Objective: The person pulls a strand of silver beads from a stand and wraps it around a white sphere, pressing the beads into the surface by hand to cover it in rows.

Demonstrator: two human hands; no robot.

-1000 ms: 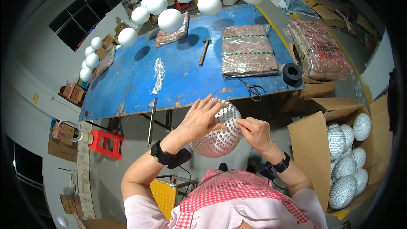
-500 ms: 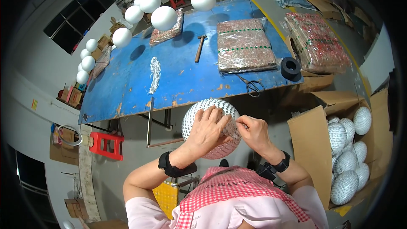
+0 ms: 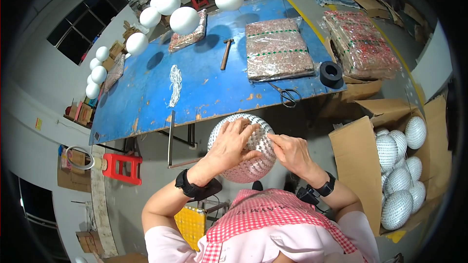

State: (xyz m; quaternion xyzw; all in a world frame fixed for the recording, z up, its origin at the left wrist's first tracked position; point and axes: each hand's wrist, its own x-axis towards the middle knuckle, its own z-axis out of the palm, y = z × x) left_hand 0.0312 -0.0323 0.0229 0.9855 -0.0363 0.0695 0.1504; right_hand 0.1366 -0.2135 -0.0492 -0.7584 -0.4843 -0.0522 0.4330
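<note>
A round ball point(image 3: 253, 164) studded with rows of silvery, shiny pieces is in front of my lap, below the table's near edge. My left hand point(image 3: 230, 145) lies across its top left, fingers spread and thumb apart, pressing on the studded surface. At the ball's right side is my right hand point(image 3: 292, 153), its fingers curled and the index fingertip touching the surface. Whatever that hand pinches, if anything, is too small or hidden to make out. My left hand covers part of the ball.
Ahead stands a blue table point(image 3: 204, 87) with a hammer point(image 3: 226, 54), scissors point(image 3: 287, 96), black tape roll point(image 3: 331, 74), white strands point(image 3: 175, 85) and a wrapped bundle point(image 3: 278, 48). White balls point(image 3: 184, 21) stand along its far side. On the right, a carton point(image 3: 355, 165) holds several studded balls.
My right hand has moved slightly left and closer in, its index fingertip now against the ball. My left hand has shifted slightly across the top. The whole view has shifted a little.
</note>
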